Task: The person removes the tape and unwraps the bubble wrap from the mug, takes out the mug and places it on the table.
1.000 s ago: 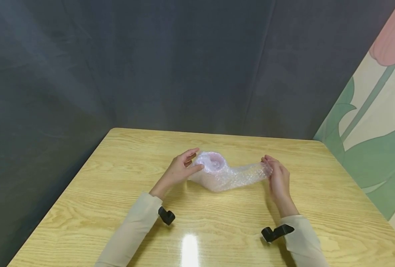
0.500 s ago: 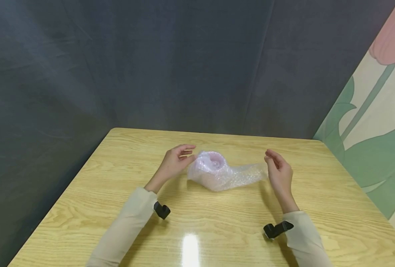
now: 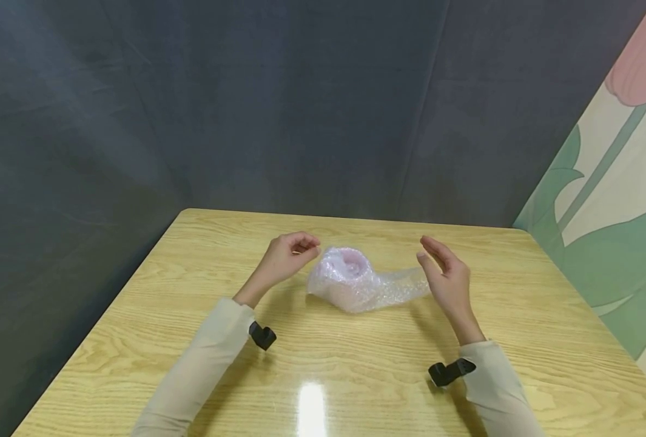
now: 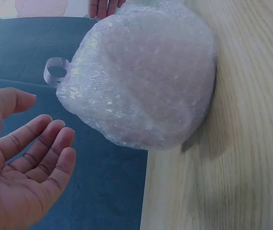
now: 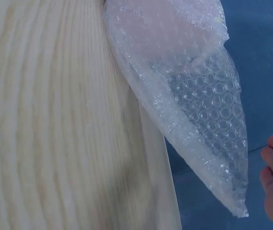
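Note:
A pinkish round object [image 3: 353, 264] lies on the table, wrapped in bubble wrap [image 3: 355, 297]; its kind is hidden by the wrap. A loose tail of the bubble wrap [image 5: 213, 115] stretches to the right. Just left of the bundle is my left hand [image 3: 290, 256], fingers loosely bent and holding nothing. My right hand [image 3: 449, 282] hovers by the tail's end, thumb and fingers apart, with nothing between them. In the left wrist view a small translucent loop [image 4: 55, 70] sticks out from the wrapped bundle.
Everything rests on a light wooden table [image 3: 333, 364]. A dark curtain [image 3: 301, 109] hangs behind it and along the left side. On the right is a wall with a painted tulip [image 3: 642, 67]. Each sleeve carries a black wrist camera [image 3: 262, 335].
My right hand has let go of the bubble wrap's tail and moved slightly up and left. My left hand has drawn back leftward from the bundle, which stays in place.

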A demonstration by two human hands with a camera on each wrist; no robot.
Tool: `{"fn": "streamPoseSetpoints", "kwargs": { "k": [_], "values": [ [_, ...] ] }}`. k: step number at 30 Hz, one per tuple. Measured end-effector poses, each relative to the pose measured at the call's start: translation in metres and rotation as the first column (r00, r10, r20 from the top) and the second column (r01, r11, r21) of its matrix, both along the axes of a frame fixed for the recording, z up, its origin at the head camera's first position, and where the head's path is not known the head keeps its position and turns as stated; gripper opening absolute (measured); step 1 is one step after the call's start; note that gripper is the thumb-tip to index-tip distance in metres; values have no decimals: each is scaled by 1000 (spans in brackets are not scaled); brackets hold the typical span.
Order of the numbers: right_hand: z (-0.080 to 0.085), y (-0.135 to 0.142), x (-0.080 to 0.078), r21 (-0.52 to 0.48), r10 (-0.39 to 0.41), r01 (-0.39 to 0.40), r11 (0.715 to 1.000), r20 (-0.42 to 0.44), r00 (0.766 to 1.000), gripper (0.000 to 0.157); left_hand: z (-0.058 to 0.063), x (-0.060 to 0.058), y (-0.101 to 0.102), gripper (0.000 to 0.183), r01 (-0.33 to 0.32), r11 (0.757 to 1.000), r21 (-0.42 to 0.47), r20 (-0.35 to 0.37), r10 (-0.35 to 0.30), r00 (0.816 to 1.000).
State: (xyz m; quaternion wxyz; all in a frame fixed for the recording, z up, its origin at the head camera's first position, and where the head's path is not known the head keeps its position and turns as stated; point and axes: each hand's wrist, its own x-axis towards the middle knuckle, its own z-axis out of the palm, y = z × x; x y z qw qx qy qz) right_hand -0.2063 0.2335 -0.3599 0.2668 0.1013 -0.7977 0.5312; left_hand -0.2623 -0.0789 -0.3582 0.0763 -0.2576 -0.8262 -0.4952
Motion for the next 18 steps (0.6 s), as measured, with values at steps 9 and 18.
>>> {"fn": "streamPoseSetpoints", "kwargs": {
  "k": [9, 18],
  "values": [
    [7, -10, 3, 45, 143, -143, 989, -2, 990, 37, 4, -1, 3, 15, 2, 998, -56, 75, 2, 997],
    [9, -20, 2, 145, 247, -253, 957, 55, 967, 41, 2, -4, 3, 15, 60, 995, -76, 100, -53, 994]
  ]
}}
